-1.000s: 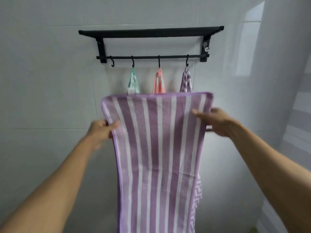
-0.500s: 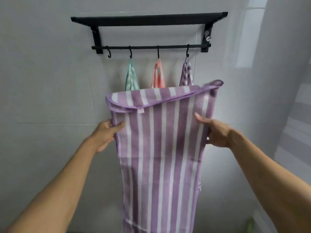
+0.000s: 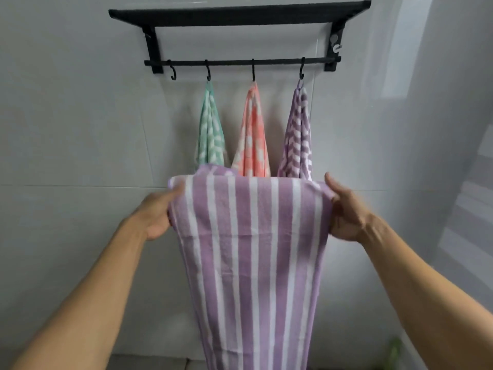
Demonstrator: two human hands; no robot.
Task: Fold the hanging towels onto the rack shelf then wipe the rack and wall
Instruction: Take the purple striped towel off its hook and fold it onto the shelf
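Observation:
A purple towel with white stripes (image 3: 253,249) hangs lengthwise in front of me, its top part folded over away from me. My left hand (image 3: 157,214) grips its left edge near the fold and my right hand (image 3: 344,209) grips its right edge. Above, a black rack (image 3: 240,14) is fixed to the tiled wall, with a hook rail below the shelf. A green patterned towel (image 3: 210,126), an orange one (image 3: 252,134) and a purple zigzag one (image 3: 297,134) hang from three hooks. The leftmost hook (image 3: 173,73) carries nothing.
Grey wall tiles (image 3: 80,116) surround the rack. A glossy side wall (image 3: 440,129) stands close on the right. A small metal fitting (image 3: 335,46) sits on the rack's right bracket. Something green shows blurred at the bottom right (image 3: 394,348).
The top of the striped towel has flopped over backwards into a fold and both hands have shifted on its side edges. The view has drawn nearer to the rack.

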